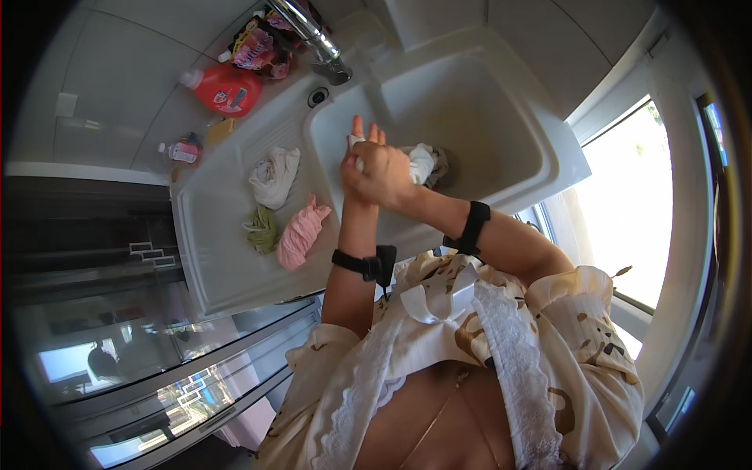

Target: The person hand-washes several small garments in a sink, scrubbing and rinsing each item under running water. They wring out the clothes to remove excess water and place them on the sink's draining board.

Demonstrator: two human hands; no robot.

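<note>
My left hand and my right hand are pressed together over the near left side of the white sink basin. A white wet cloth is gripped between them, with bits showing at the left fingers. Several fingertips of the left hand point up past the right hand, which wraps over the cloth. Beyond the right wrist, a bunched white and greyish fabric shows above the basin; whether it is one piece with the gripped cloth is hidden. Murky water appears to lie in the basin.
On the washboard side lie a twisted off-white cloth, a green cloth and a pink cloth. A chrome faucet overhangs the sink. Along the wall stand a red detergent bottle, a softener pouch and a small bottle.
</note>
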